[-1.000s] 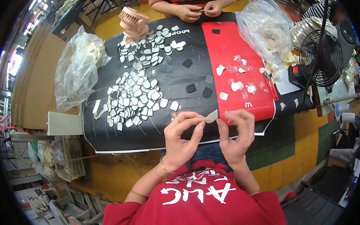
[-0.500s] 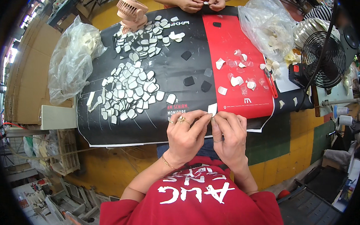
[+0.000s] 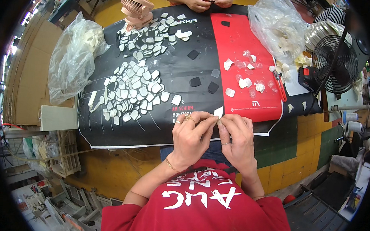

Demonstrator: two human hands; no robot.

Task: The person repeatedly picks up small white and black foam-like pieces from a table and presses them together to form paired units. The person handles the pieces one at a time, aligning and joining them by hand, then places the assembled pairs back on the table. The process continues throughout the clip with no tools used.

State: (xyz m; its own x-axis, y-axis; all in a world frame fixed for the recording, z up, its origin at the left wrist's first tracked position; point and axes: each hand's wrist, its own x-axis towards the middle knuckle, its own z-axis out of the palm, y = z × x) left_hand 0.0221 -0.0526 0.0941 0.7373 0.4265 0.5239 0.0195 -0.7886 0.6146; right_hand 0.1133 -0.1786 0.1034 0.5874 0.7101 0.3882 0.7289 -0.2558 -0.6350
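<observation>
A small white patch (image 3: 218,112) sticks up between my fingertips above the near edge of the table. My left hand (image 3: 191,136), with rings and a bracelet, pinches it from one side. From the other side my right hand (image 3: 237,138) closes thumb and fingers on it, the fingertips of both hands almost touching. To the left lies a heap of small round-ended patches (image 3: 132,88), white-faced with dark edges. A few dark patches (image 3: 195,81) lie apart in the middle. White and clear peeled scraps (image 3: 245,83) are scattered on the red area.
A pink fan (image 3: 136,9) stands at the far left, near a plastic bag (image 3: 74,61). Another bag (image 3: 275,30) of white scraps, red-handled scissors (image 3: 282,90) and a black fan (image 3: 335,62) are on the right. Across the table, another person's hands (image 3: 210,2) hold something small and dark.
My hands keep pinching the white patch, which is tilted slightly differently. The whole view has shifted a little. The small thing in the other person's hands looked pale before and looks dark now.
</observation>
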